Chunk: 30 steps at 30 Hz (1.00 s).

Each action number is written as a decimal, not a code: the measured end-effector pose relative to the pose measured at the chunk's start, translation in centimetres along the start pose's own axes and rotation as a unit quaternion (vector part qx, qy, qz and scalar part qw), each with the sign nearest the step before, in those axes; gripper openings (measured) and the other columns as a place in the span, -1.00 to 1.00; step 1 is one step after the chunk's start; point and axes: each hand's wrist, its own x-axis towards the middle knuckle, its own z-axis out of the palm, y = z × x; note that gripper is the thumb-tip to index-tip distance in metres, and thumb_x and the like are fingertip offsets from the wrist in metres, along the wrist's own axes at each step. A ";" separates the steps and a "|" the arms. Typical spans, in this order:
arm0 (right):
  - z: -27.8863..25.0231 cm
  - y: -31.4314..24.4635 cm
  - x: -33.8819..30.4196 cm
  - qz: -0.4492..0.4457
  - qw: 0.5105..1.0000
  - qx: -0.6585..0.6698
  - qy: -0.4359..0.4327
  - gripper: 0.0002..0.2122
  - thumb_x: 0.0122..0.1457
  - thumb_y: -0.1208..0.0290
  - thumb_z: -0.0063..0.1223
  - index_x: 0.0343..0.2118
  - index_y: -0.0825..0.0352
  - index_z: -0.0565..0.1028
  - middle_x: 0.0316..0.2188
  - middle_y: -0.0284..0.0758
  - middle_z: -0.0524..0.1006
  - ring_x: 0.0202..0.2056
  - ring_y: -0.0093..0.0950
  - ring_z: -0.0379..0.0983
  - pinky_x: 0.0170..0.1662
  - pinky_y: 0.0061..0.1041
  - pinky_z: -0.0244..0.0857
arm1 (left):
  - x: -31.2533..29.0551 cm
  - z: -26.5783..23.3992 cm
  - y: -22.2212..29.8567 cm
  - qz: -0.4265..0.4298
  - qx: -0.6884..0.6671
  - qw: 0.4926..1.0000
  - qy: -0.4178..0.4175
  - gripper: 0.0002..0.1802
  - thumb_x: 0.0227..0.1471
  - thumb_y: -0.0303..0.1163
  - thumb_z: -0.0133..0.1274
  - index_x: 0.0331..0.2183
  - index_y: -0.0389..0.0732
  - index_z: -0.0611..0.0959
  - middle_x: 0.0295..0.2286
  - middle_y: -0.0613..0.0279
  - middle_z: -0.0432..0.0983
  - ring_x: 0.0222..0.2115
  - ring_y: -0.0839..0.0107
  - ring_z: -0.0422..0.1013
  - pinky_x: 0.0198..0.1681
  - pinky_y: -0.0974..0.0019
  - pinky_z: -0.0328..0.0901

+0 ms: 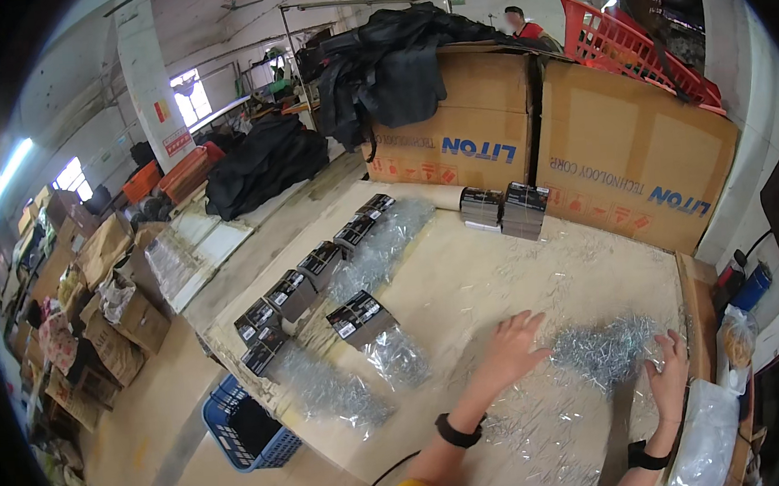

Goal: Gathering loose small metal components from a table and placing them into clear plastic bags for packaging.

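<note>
A heap of small, thin, silvery pieces (603,351) lies on the worktable (465,283) in front of me; I cannot make out whether they are metal or plastic. My left hand (511,354) is just left of the heap, fingers spread and nothing held. On the heap's right edge is my right hand (668,375), its fingers apart and slightly curved, the fingertips close to the pieces. Both wrists wear black bands. More such pieces are scattered loosely around the heap and below my hands.
Stacks of black printed cards (359,317) stand along the table's left side beside clear bundles (396,358). Large cardboard boxes (636,149) wall off the far edge. A blue basket (249,424) stands at lower left; clear plastic bags (705,433) lie at right.
</note>
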 end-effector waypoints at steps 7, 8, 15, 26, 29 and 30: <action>3.7 3.2 0.1 -0.046 0.998 0.030 0.044 -0.40 -0.20 0.54 0.31 0.02 0.27 0.39 0.18 -0.13 0.25 0.20 -0.11 0.14 0.20 -0.13 0.08 | -3.6 -1.3 -2.5 -0.066 0.104 0.990 -0.062 -0.23 -0.06 0.03 0.17 0.13 -0.12 0.39 0.13 -0.03 0.26 0.15 0.00 0.17 0.20 -0.08 0.03; 4.7 4.0 0.2 -0.061 0.994 0.085 0.024 -0.44 -0.22 0.48 0.34 -0.04 0.28 0.43 0.17 -0.14 0.25 0.19 -0.12 0.15 0.17 -0.11 0.11 | -4.5 -1.1 -2.9 -0.056 0.096 0.992 -0.052 -0.25 -0.07 0.03 0.17 0.11 -0.13 0.42 0.12 -0.03 0.27 0.14 -0.01 0.17 0.20 -0.10 0.02; 5.8 2.8 -0.4 -0.031 0.982 -0.092 -0.163 -0.59 -0.24 0.24 0.38 -0.31 0.30 0.51 -0.07 -0.17 0.48 0.01 -0.17 0.36 0.01 -0.14 0.22 | -10.0 -3.2 -7.6 -0.044 0.115 0.992 0.030 -0.30 -0.11 0.05 0.21 0.02 -0.14 0.50 0.02 0.00 0.35 0.08 0.04 0.23 0.13 -0.01 0.09; -2.6 -16.7 -1.5 -0.342 0.872 0.043 -0.347 -0.51 -0.03 0.19 0.26 -0.04 0.32 0.46 -0.15 -0.09 0.52 -0.08 -0.16 0.45 -0.04 -0.30 0.33 | -14.0 -14.1 -10.2 -0.169 0.171 0.963 0.124 -0.58 0.02 -0.19 0.14 -0.12 -0.21 0.59 -0.15 -0.02 0.51 -0.15 0.03 0.44 -0.01 0.03 0.24; 2.6 -21.9 -0.5 -0.409 0.820 0.067 -0.394 -0.47 0.01 0.17 0.22 0.02 0.35 0.40 -0.07 -0.07 0.48 -0.01 -0.14 0.41 0.04 -0.31 0.28 | -14.0 -13.9 -13.3 -0.252 0.208 0.940 0.095 -0.67 0.03 -0.22 0.10 -0.18 -0.18 0.61 -0.20 0.05 0.55 -0.14 0.08 0.45 0.02 -0.04 0.19; 5.4 -23.3 -0.5 -0.420 0.822 0.071 -0.378 -0.44 0.01 0.15 0.22 0.03 0.36 0.39 -0.04 -0.05 0.46 0.02 -0.12 0.37 0.06 -0.30 0.26 | -13.7 -13.6 -14.4 -0.282 0.241 0.925 0.081 -0.72 0.04 -0.25 0.07 -0.22 -0.17 0.62 -0.24 0.06 0.57 -0.16 0.08 0.47 0.01 -0.09 0.18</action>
